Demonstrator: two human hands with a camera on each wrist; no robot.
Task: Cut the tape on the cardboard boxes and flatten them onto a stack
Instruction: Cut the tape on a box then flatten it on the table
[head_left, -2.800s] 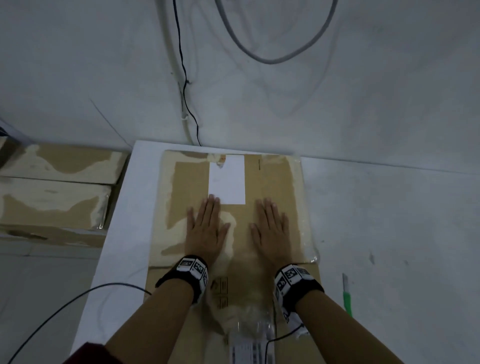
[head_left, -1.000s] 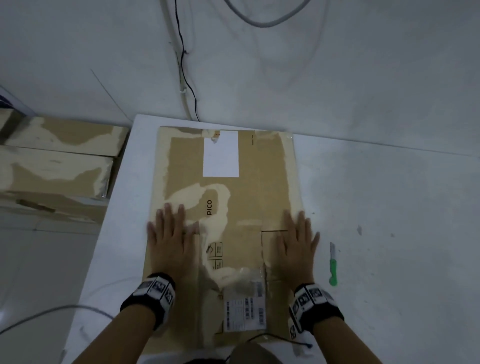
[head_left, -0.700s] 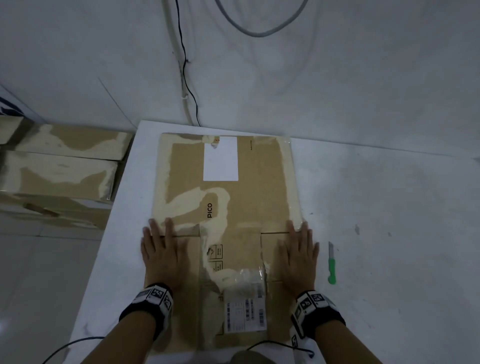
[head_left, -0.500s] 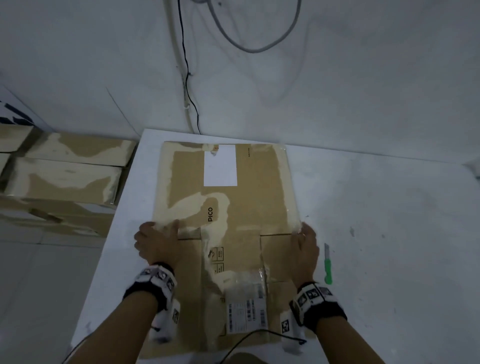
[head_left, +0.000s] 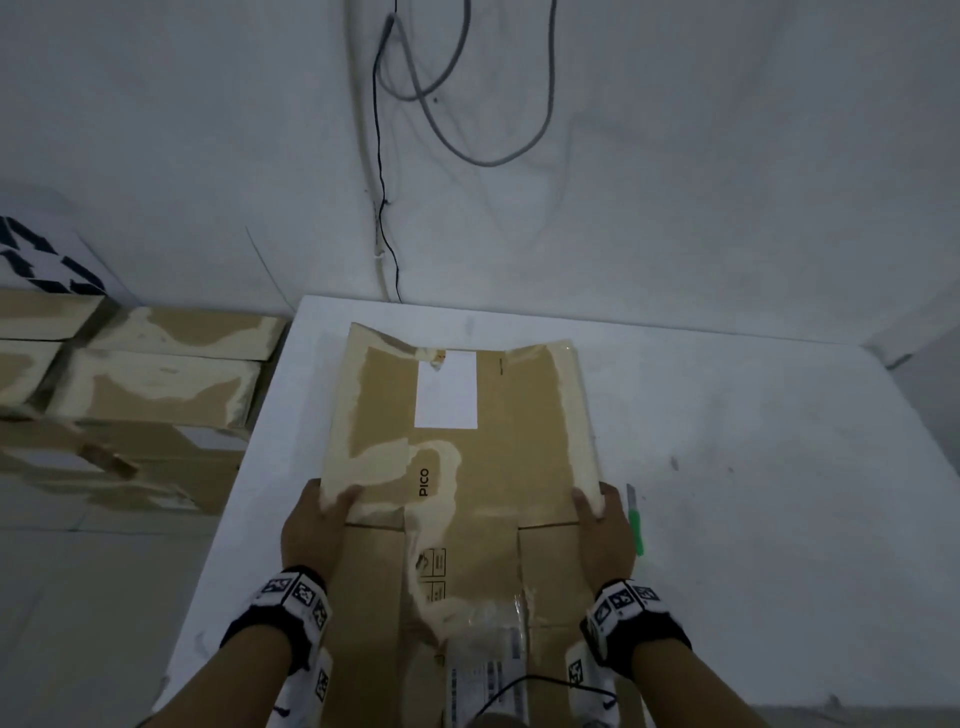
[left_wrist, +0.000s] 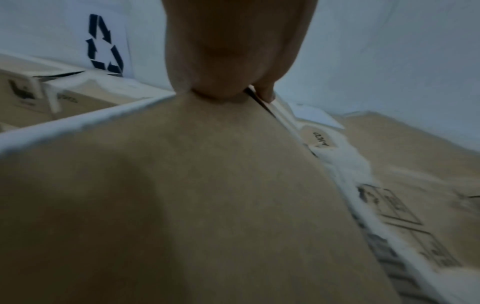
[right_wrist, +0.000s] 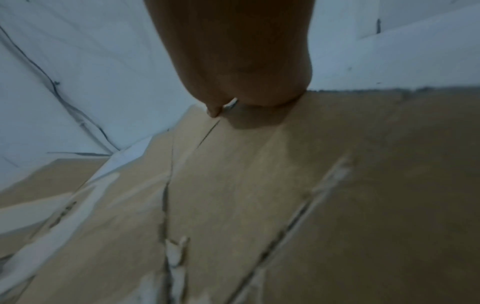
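Note:
A flattened brown cardboard box (head_left: 483, 467) with worn pale patches, a white label and "PICO" print lies lengthwise on the white table (head_left: 727, 467). My left hand (head_left: 317, 525) grips its left edge, thumb on top and fingers underneath. My right hand (head_left: 602, 530) grips the right edge the same way. The box's far half is raised off the table and its sides bow up. The left wrist view shows my left hand (left_wrist: 228, 61) on the cardboard (left_wrist: 182, 195), and the right wrist view shows my right hand (right_wrist: 241, 61) on the cardboard (right_wrist: 311, 185). Both are blurred.
A green-handled cutter (head_left: 635, 522) lies on the table just right of my right hand. More cardboard boxes (head_left: 150, 389) are stacked on the floor to the left, under a recycling sign (left_wrist: 103, 43). Cables (head_left: 389, 156) hang down the wall behind the table.
My hands went from pressing flat on the box's middle to its side edges, then curled round them. The box's far half has come up off the table.

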